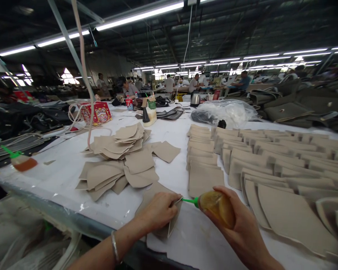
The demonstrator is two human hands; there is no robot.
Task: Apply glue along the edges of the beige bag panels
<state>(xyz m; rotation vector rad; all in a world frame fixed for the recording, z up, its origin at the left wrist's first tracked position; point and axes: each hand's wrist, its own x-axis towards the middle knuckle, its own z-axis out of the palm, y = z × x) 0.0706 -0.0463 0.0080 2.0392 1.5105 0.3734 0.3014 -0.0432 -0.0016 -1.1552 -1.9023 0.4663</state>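
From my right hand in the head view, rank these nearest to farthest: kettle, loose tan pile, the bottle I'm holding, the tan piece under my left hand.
1. Bottle, held in your right hand.
2. Tan piece under your left hand, left of the bottle.
3. Loose tan pile, farther left.
4. Kettle, far back.

The right hand [239, 225] grips a bottle [217, 207], its nozzle [188, 201] just beside the left hand [161, 207], which holds a piece [147, 195] at the near edge of the table [59, 183]. Beyond and left of the left grip lies a pile [108, 174]; behind it stand a jar [150, 117] and, farther left, a box [97, 113]. Right of the bottle grip and beyond it, rows of pieces [290, 210] overlap on the table, a bag [233, 112] behind them. Far left of both grips lies a second bottle [24, 163].
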